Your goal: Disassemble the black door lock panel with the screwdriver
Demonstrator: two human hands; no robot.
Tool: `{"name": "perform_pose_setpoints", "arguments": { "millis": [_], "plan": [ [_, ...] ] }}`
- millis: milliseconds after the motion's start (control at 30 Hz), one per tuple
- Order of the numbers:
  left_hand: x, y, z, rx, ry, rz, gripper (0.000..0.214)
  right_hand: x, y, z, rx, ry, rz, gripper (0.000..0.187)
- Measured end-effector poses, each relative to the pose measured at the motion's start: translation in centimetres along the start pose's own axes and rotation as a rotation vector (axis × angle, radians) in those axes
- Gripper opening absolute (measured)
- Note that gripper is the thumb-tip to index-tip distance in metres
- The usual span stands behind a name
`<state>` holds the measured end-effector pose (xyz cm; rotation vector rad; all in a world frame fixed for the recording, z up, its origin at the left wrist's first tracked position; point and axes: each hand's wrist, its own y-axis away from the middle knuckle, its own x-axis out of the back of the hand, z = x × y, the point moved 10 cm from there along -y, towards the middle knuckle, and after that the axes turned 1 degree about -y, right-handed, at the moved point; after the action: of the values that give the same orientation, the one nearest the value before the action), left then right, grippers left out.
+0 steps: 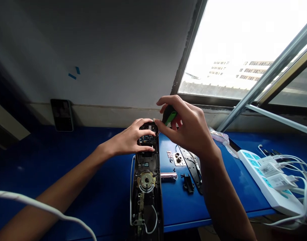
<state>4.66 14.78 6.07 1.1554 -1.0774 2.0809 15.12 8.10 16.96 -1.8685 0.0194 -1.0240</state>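
Observation:
A long, narrow black device housing (158,197) lies opened up in front of me, its far end towards the wall. Inside it are a blue circuit board (146,138), a round metal disc (146,180) and a white wire (156,217). My left hand (129,139) reaches over the far end from the left, gripping the housing with fingers spread over the board. In my right hand (188,124) is a screwdriver (170,115) with a green and black handle, held tilted. Its thin shaft points down to the housing's right edge near the board; the tip is hard to see.
Right of the housing lie a square metal plate (178,159), a pinkish cylinder (169,176), a black plastic bracket (188,183) and a long black panel (191,160). A white power strip (261,182) with chargers stands farther right. A phone-like device (62,114) leans on the wall.

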Motion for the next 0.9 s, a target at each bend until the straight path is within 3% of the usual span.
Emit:
{"name": "perform_pose_setpoints", "arguments": {
  "millis": [100,233,400,600,800,900],
  "plan": [
    [0.0,0.0,0.0,-0.006,-0.019,0.002,0.046,0.3,0.0,-0.3,0.021,-0.014,0.015,0.029],
    [-0.1,-0.1,0.1,-0.021,-0.02,0.001,0.046,-0.2,0.0,-0.6,0.037,-0.043,-0.023,0.048],
    [-0.1,0.0,0.0,-0.008,-0.033,-0.011,0.047,0.2,0.0,0.3,0.022,0.003,0.057,0.02],
    [0.0,0.0,0.2,-0.019,-0.02,-0.013,0.046,0.2,0.0,0.6,-0.001,-0.047,0.007,0.043],
    [-0.1,0.0,-0.1,-0.013,-0.035,-0.019,0.048,0.4,0.0,0.6,-0.006,-0.05,0.01,0.022],
    [-0.2,0.0,-0.1,-0.024,-0.034,-0.021,0.047,0.5,0.2,0.6,-0.012,-0.063,0.011,0.031]
  ]
}}
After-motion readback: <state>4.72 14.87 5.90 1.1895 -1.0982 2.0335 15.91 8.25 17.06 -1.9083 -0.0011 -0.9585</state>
